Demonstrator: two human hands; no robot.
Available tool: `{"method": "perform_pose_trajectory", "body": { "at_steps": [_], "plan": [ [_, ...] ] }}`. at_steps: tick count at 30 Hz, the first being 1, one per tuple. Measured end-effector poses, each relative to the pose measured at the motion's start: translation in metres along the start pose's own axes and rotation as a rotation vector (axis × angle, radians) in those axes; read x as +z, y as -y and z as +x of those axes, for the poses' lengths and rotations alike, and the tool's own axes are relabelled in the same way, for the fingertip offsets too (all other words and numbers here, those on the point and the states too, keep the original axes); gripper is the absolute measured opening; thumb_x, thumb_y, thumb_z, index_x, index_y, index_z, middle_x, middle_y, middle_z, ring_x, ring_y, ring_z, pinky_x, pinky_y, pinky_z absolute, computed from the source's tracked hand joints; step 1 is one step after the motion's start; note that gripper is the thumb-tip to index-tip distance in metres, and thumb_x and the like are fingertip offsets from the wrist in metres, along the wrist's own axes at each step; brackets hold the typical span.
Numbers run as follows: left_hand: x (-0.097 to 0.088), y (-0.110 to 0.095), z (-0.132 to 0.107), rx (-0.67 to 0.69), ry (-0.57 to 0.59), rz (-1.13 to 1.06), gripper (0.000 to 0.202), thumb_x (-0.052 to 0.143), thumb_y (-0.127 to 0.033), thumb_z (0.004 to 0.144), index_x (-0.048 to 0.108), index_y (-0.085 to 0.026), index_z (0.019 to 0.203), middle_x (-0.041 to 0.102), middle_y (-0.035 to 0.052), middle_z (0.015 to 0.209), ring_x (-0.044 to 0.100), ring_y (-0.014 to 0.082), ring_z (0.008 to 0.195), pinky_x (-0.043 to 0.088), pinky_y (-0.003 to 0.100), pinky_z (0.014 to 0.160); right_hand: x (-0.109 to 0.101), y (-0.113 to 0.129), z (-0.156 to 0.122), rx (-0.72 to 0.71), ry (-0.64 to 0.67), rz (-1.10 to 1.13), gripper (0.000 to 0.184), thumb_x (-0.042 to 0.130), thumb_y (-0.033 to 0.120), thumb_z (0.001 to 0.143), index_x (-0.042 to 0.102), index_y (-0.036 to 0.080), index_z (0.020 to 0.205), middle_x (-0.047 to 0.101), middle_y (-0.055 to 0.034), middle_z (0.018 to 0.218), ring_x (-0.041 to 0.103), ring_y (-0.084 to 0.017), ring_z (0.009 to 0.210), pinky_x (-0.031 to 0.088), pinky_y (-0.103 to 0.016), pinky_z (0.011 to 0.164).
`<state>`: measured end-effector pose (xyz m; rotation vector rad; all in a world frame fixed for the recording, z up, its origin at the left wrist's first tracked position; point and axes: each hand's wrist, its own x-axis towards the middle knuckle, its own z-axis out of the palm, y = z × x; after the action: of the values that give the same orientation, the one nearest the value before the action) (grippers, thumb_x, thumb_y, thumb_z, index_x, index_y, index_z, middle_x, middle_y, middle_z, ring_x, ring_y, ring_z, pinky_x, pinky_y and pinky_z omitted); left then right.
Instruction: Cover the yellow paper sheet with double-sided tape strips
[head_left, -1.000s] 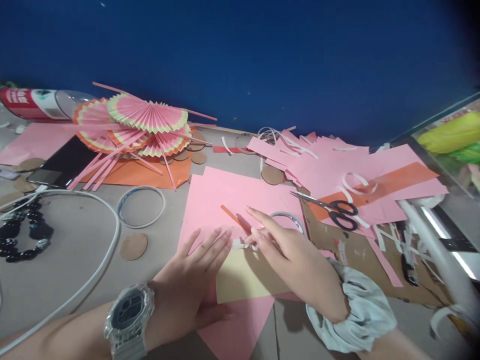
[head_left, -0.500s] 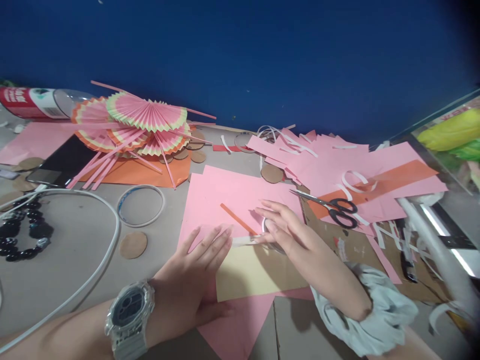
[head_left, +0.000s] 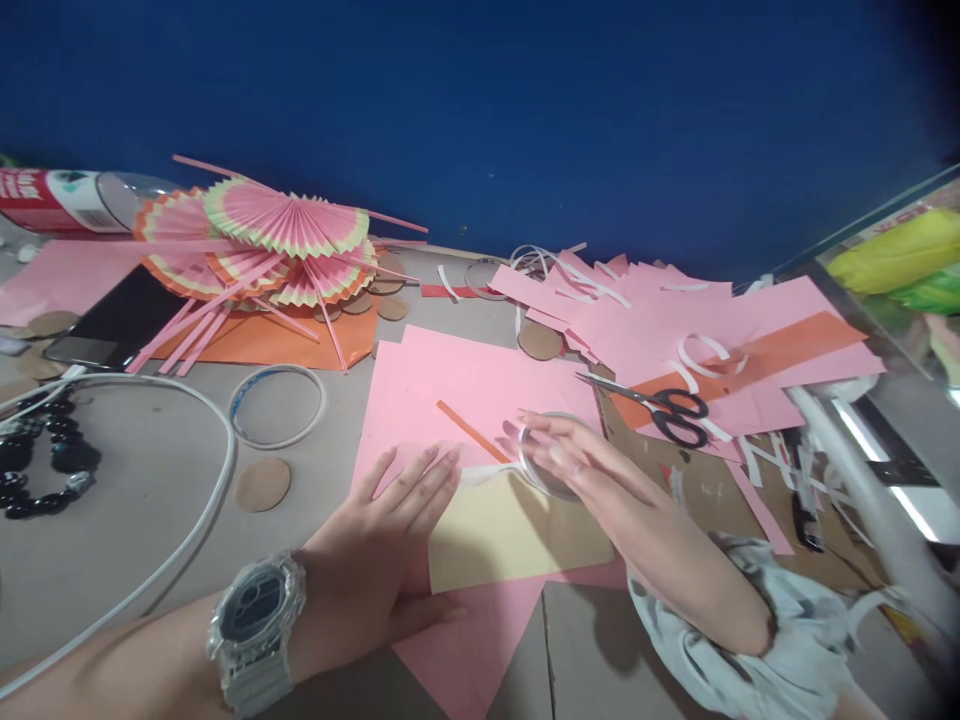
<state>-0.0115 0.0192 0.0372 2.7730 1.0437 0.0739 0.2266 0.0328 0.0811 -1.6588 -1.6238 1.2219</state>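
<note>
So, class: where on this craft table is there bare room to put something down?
Bare grey tabletop lies inside the curved white cable, between the black beads, the thin tape ring and the round cardboard disc. The right side is crowded with pink paper sheets and black-handled scissors.

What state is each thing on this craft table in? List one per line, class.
left hand: flat, pressing the pink paper
right hand: gripping the tape roll
scissors: closed, lying flat
paper fans: unfolded, stacked
bottle: lying on its side
</note>
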Motion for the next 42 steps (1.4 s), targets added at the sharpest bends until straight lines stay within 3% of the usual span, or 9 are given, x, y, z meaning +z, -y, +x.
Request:
{"method": "perform_pose_trajectory", "body": {
  "at_steps": [4, 7, 12, 20, 27, 36, 42],
  "plan": [
    [0.0, 0.0, 0.0, 0.004, -0.008, 0.0, 0.085, 0.03, -0.068, 0.083, 0.024, -0.007, 0.142, 0.017, 0.0121, 0.151, 0.018, 0.0282, 0.138, 0.008, 0.044, 0.111, 0.003, -0.013, -0.006, -0.132, -0.176, -0.363, 0.023, 0.047, 0.039, 0.088, 0.05, 0.026, 0.106, 0.057, -0.0059, 0.114, 0.055, -0.021, 0.106, 0.048, -0.036, 0.082],
    [0.0, -0.001, 0.0, 0.004, -0.025, -0.002, 0.086, 0.032, -0.068, 0.083, 0.023, -0.007, 0.143, 0.02, 0.0118, 0.15, 0.02, 0.0284, 0.137, 0.011, 0.044, 0.111, 0.006, -0.025, -0.011, -0.218, -0.148, -0.741, 0.019, 0.055, 0.039, 0.082, 0.051, 0.023, 0.092, 0.058, -0.0051, 0.097, 0.053, -0.024, 0.094, 0.041, -0.041, 0.079],
    [-0.001, 0.001, -0.002, -0.002, -0.004, 0.006, 0.089, 0.034, -0.07, 0.081, 0.023, -0.008, 0.143, 0.019, 0.0117, 0.151, 0.019, 0.029, 0.137, 0.008, 0.045, 0.111, 0.006, -0.035, -0.018, -0.294, -0.145, -0.951, 0.01, 0.046, 0.029, 0.089, 0.05, 0.021, 0.084, 0.058, -0.0033, 0.088, 0.052, -0.021, 0.085, 0.034, -0.038, 0.075],
    [-0.008, 0.005, -0.011, 0.012, 0.015, 0.066, 0.089, 0.035, -0.072, 0.079, 0.026, -0.009, 0.142, 0.021, 0.0113, 0.15, 0.021, 0.0286, 0.137, 0.005, 0.043, 0.111, -0.009, -0.035, -0.021, -0.463, -0.11, -1.029, 0.015, 0.044, 0.029, 0.09, 0.053, 0.021, 0.081, 0.06, -0.0002, 0.078, 0.053, -0.018, 0.078, 0.03, -0.038, 0.081],
    [-0.007, 0.015, -0.024, -0.013, -0.049, 0.108, 0.088, 0.047, -0.065, 0.078, 0.025, -0.01, 0.143, 0.03, 0.0114, 0.147, 0.028, 0.0292, 0.134, 0.009, 0.043, 0.112, -0.018, -0.043, -0.023, -0.519, -0.114, -1.06, 0.023, 0.042, 0.032, 0.091, 0.057, 0.02, 0.08, 0.061, -0.0021, 0.079, 0.054, -0.018, 0.078, 0.031, -0.038, 0.081],
    [-0.006, 0.007, -0.034, -0.075, -0.053, 0.148, 0.085, 0.049, -0.058, 0.079, 0.026, -0.005, 0.142, 0.026, 0.012, 0.148, 0.023, 0.0293, 0.136, 0.007, 0.041, 0.113, -0.022, -0.048, -0.022, -0.529, -0.15, -1.08, 0.016, 0.05, 0.033, 0.088, 0.056, 0.021, 0.079, 0.062, -0.0016, 0.08, 0.054, -0.02, 0.078, 0.033, -0.039, 0.082],
    [-0.003, 0.006, -0.03, -0.061, -0.064, 0.097, 0.091, 0.043, -0.068, 0.078, 0.028, -0.002, 0.139, 0.025, 0.0184, 0.147, 0.024, 0.0327, 0.135, 0.008, 0.044, 0.112, -0.006, -0.036, -0.023, -0.479, -0.174, -0.899, 0.03, 0.053, 0.04, 0.085, 0.05, 0.018, 0.106, 0.059, -0.0081, 0.103, 0.052, -0.024, 0.097, 0.033, -0.04, 0.086]
  ]
}}
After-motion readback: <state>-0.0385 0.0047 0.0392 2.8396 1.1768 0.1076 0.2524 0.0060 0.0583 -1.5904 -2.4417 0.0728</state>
